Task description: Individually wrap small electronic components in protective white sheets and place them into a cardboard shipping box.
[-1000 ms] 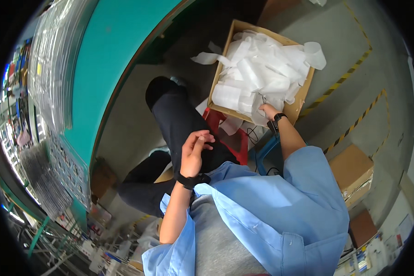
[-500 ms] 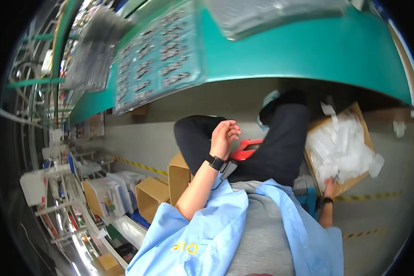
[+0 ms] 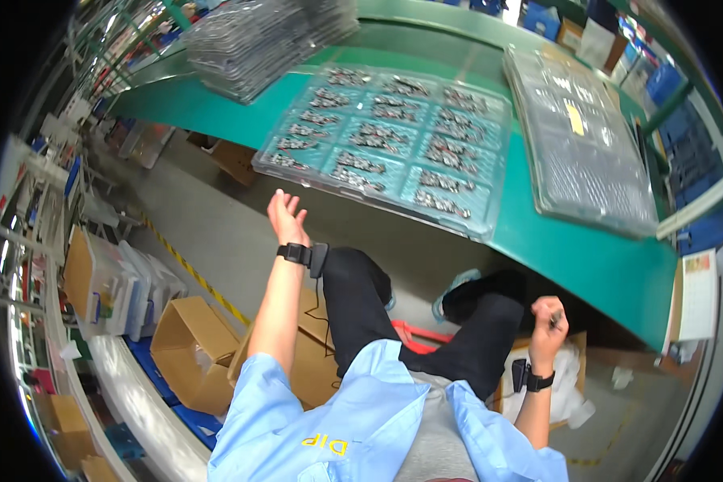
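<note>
My left hand (image 3: pixel 287 218) is raised just below the front left edge of a clear plastic tray (image 3: pixel 361 194), its fingers apart and nothing in it. Rows of small metallic parts (image 3: pixel 361 162) fill the tray's compartments on the green bench. Over my right thigh, my right hand (image 3: pixel 547 325) is closed around a small dark object (image 3: pixel 555 320), too small to make out. Behind that hand and wrist stands a cardboard box (image 3: pixel 583 353) with white plastic packing (image 3: pixel 569 371) in it. Both wrists carry black bands with small devices.
Stacked clear trays (image 3: pixel 265 40) stand at the far left of the green bench (image 3: pixel 570 257); more trays (image 3: pixel 590 177) lie at the right. Open cardboard boxes (image 3: pixel 186 341) and plastic bins (image 3: pixel 108 285) sit on the left. A red object (image 3: pixel 418 333) lies between my legs.
My right hand has come up out of the box of white packing, holding a small dark object. My left hand has moved left toward the tray's edge. The view has swung toward the bench.
</note>
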{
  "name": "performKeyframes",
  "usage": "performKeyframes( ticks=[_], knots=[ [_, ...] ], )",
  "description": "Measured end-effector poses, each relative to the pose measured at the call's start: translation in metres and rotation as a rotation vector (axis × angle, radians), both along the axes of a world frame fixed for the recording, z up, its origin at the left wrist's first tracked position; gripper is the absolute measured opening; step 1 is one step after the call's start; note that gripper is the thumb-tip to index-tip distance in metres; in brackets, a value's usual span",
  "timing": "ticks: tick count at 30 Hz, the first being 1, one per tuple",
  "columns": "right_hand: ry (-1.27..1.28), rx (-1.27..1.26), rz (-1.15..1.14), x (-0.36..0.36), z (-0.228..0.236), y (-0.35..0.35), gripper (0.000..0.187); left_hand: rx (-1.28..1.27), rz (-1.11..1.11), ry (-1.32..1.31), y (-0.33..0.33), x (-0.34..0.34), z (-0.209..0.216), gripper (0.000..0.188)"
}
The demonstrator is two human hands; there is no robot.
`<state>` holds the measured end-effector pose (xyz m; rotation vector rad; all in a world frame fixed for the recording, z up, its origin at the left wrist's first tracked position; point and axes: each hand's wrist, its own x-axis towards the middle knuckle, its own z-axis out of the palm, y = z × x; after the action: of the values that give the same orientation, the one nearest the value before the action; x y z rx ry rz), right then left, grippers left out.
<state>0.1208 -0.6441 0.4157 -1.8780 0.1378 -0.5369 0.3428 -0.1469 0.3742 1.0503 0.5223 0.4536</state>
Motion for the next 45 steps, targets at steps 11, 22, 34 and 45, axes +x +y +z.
performKeyframes(
  ticks=[11, 22, 34, 45],
  knots=[
    [0.023, -0.805, 0.021, 0.168, 0.05, 0.096, 0.029, 0.339, -0.262, 0.223, 0.136, 0.101, 0.03, 0.044],
    [0.078, -0.476, 0.196, 0.285, 0.04, 0.069, 0.032, -0.246, -0.194, 0.01, 0.121, -0.028, 0.009, 0.014],
    [0.011, -0.249, 0.355, 0.222, 0.029, 0.066, 0.036, -0.66, -0.51, 0.173, -0.129, -0.143, 0.053, 0.026],
    [0.179, -0.229, 0.504, 0.303, 0.041, 0.133, 0.027, -0.715, -0.988, 0.215, -0.161, -0.032, 0.058, 0.054]
  ],
)
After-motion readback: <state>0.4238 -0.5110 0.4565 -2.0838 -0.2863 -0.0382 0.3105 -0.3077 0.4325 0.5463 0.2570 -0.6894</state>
